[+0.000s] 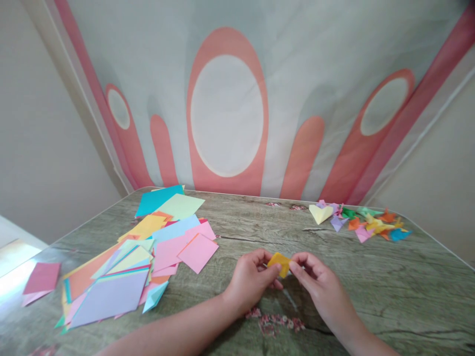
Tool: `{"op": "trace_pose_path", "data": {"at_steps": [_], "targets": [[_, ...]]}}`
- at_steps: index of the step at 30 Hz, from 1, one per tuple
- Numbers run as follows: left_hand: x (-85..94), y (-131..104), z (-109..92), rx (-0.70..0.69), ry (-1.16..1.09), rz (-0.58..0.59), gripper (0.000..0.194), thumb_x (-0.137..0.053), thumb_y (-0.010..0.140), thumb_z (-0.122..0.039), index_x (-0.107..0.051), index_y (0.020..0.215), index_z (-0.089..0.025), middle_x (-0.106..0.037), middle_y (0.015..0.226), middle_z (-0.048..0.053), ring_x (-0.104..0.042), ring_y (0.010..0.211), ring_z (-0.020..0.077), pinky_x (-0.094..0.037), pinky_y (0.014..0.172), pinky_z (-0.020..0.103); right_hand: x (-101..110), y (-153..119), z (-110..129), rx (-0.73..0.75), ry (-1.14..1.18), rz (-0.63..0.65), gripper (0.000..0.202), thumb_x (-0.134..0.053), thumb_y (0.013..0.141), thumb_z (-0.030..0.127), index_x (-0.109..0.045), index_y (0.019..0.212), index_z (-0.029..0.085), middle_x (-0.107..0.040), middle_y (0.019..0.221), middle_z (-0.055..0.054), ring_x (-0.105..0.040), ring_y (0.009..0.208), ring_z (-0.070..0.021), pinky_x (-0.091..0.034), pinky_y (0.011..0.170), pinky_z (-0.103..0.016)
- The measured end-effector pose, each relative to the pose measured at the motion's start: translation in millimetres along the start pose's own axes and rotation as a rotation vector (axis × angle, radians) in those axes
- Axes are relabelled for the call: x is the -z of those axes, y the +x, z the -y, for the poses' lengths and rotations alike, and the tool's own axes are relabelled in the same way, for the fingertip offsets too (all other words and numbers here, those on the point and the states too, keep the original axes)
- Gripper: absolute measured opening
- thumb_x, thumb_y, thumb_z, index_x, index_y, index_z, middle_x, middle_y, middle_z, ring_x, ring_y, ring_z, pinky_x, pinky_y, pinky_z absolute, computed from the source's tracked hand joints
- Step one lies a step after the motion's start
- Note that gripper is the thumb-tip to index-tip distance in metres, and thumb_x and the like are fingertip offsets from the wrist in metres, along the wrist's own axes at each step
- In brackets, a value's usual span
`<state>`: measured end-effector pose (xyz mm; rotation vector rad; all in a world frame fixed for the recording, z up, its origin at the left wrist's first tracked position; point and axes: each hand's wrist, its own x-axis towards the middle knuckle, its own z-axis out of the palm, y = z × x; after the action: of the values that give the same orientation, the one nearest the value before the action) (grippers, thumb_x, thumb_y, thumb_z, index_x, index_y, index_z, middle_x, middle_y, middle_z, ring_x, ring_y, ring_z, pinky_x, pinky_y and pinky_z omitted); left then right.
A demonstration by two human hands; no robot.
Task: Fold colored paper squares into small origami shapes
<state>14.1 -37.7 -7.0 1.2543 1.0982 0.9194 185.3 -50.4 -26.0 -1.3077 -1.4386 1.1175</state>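
A small folded piece of yellow origami paper [279,262] is held just above the table, between both hands. My left hand [256,274] pinches its left side with thumb and fingers. On the other side, my right hand [314,278] grips the paper's right edge between thumb and fingertips. Fingers cover part of the paper, so its full folded shape cannot be made out.
Loose coloured paper sheets [115,296] spread over the left of the wood-patterned table [237,217]. A folded light blue piece [155,296] lies at their edge. A pale yellow paper heart [320,213] and several small folded figures [376,225] lie at the back right. Behind stands a printed backdrop [285,74].
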Motion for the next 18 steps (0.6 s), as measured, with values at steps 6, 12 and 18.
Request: {"op": "trace_pose_path", "data": {"at_steps": [6,12,18], "targets": [[2.2,2.0,-2.5,-0.006,-0.031,-0.013,0.023,-0.067,0.075,-0.034,-0.058,0.079,-0.013,-0.063,0.065,-0.001,-0.063,0.053,0.0128,-0.045,0.052,0.020,0.9,-0.6,2.1,0.022,-0.036,-0.019,0.032,-0.055,0.087,0.051,-0.061,0.094,0.021,-0.064,0.088,-0.002,-0.056,0.081,-0.0183,-0.041,0.070,-0.027],[0.7,1.7,-1.1,0.018,-0.114,0.058,0.030,-0.067,0.075,-0.040,-0.059,0.080,-0.012,-0.061,0.058,-0.001,-0.062,0.049,0.0131,-0.046,0.050,0.021,1.3,2.7,0.7,-0.035,0.136,0.047,0.029,-0.061,0.085,0.048,-0.063,0.086,0.019,-0.060,0.075,0.001,-0.049,0.064,-0.0127,-0.037,0.061,-0.024],[1.7,2.7,-2.1,-0.004,-0.106,0.062,0.030,-0.066,0.076,-0.039,-0.063,0.084,-0.010,-0.065,0.061,0.002,-0.062,0.051,0.0128,-0.047,0.052,0.021,-1.5,3.6,-2.5,-0.113,0.350,0.101,0.028,-0.061,0.086,0.045,-0.065,0.088,0.018,-0.055,0.066,0.003,-0.042,0.056,-0.0097,-0.032,0.055,-0.023]]}}
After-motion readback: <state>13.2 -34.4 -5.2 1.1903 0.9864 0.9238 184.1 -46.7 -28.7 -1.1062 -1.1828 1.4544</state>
